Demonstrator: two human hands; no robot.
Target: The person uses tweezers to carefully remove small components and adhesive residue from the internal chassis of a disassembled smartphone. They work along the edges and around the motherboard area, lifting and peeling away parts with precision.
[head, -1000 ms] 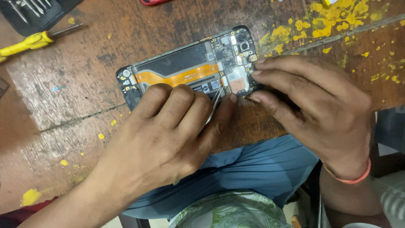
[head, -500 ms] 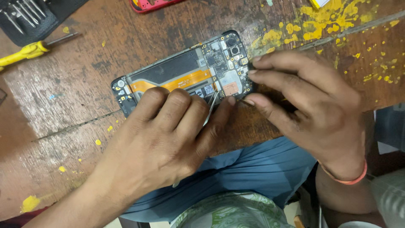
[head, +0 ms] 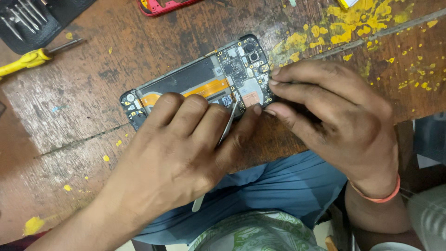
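Note:
An opened phone (head: 204, 76) lies on the worn wooden table (head: 83, 111), back cover off, showing its circuit board and an orange flex strip. My left hand (head: 181, 153) grips thin metal tweezers (head: 228, 122), tips touching the board near a copper-coloured patch. My right hand (head: 334, 116) pinches the phone's right end, fingers on its edge. The lower half of the phone is hidden under my left fingers.
A yellow-handled screwdriver (head: 28, 58) and a black tool case (head: 32, 18) with several bits lie at the top left. A red phone shell (head: 165, 5) sits at the top edge. Yellow paint splatter (head: 348, 18) covers the top right. The table edge runs just below my hands.
The view has shifted slightly, so the phone sits a little lower and left in frame. My hands keep the same hold; the tweezers stay on the board.

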